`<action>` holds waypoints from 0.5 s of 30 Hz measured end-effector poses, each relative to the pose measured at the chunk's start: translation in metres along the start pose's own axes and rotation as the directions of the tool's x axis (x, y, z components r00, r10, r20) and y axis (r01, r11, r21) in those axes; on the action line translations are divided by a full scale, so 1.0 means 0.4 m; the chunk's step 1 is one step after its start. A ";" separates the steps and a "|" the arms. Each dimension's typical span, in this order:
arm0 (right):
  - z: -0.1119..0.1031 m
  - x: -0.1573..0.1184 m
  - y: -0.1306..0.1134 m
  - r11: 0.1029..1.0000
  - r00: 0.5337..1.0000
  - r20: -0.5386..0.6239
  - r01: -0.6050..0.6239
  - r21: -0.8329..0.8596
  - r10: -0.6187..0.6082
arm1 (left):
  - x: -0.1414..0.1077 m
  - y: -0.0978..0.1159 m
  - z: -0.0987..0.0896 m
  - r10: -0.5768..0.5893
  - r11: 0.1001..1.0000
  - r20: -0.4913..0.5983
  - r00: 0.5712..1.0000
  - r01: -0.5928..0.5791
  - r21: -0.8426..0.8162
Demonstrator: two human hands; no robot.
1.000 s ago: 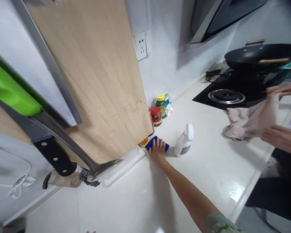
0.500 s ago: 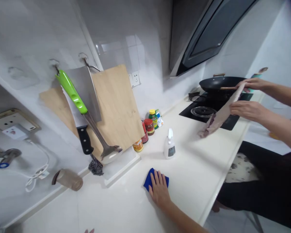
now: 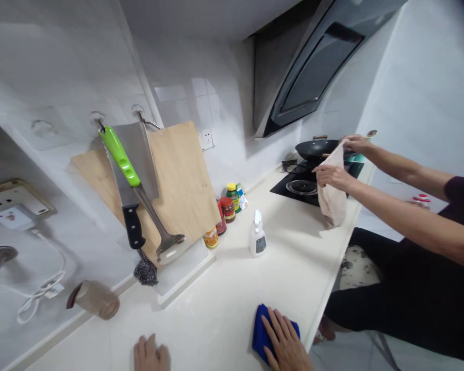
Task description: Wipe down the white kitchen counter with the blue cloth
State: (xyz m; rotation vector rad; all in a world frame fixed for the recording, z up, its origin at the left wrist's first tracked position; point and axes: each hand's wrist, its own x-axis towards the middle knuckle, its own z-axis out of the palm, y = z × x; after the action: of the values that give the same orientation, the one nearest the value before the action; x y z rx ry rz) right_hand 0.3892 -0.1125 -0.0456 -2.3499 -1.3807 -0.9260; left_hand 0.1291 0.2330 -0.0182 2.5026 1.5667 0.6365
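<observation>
My right hand [image 3: 288, 348] lies spread over a folded blue cloth [image 3: 260, 335], pressing it on the white countertop [image 3: 201, 319] near the front edge. To the left, my left hand [image 3: 150, 354] rests on the counter with nothing in it, fingers apart, cut off by the bottom of the view. Farther back on the counter, a white spray bottle [image 3: 258, 237] stands upright between the cloth and the stove.
Another person's hands [image 3: 334, 176] hold a pale cloth [image 3: 331, 198] beside the stove [image 3: 299, 186] and wok [image 3: 319, 149]. Jars [image 3: 228, 208] stand by the wall near a hanging cutting board [image 3: 185, 180]. A brown pitcher [image 3: 96, 299] is at left.
My right hand and the blue cloth have moved right and nearer the counter's front edge. More of my left hand has come into view. The other person's cloth now hangs lower.
</observation>
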 end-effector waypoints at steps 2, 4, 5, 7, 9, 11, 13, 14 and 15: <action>-0.005 0.003 0.023 1.000 1.000 -0.009 0.017 -0.012 -0.017 | 0.037 0.038 0.004 0.031 0.999 0.040 0.999 -0.032 0.025; -0.012 0.017 0.046 0.999 0.999 0.011 0.043 0.010 -0.043 | 0.059 0.075 0.009 -0.009 1.000 0.055 0.998 0.008 0.019; -0.017 0.026 0.057 0.997 0.997 0.040 0.069 0.038 -0.071 | 0.063 0.092 0.013 -0.043 0.999 0.056 0.997 0.042 0.015; -0.024 0.042 0.076 0.983 0.981 0.110 0.145 0.114 -0.157 | 0.061 0.117 0.025 -0.091 0.996 0.019 0.996 0.091 0.021; -0.023 0.057 0.083 0.962 0.957 0.167 0.207 0.181 -0.237 | 0.051 0.131 0.038 -0.069 0.996 -0.046 0.997 0.071 0.044; -0.005 0.075 0.076 0.960 0.951 0.203 0.194 0.200 -0.234 | 0.041 0.136 0.046 -0.020 0.997 -0.088 0.996 0.026 0.071; 0.034 0.106 0.055 0.977 0.963 0.224 0.112 0.181 -0.151 | 0.037 0.135 0.048 -0.002 0.996 -0.089 0.996 0.009 0.085; 0.060 0.129 0.042 0.984 0.969 0.228 0.062 0.165 -0.099 | 0.037 0.134 0.048 -0.004 0.996 -0.082 0.997 0.012 0.088; 0.090 0.157 0.028 0.989 0.972 0.230 0.012 0.150 -0.047 | 0.038 0.133 0.047 -0.013 0.996 -0.072 0.997 0.019 0.088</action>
State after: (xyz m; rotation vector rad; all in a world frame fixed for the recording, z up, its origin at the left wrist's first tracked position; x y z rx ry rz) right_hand 0.4345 -0.0568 -0.0316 -2.3892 -1.5166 -0.5458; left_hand 0.1869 0.2244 -0.0140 2.5547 1.6737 0.6756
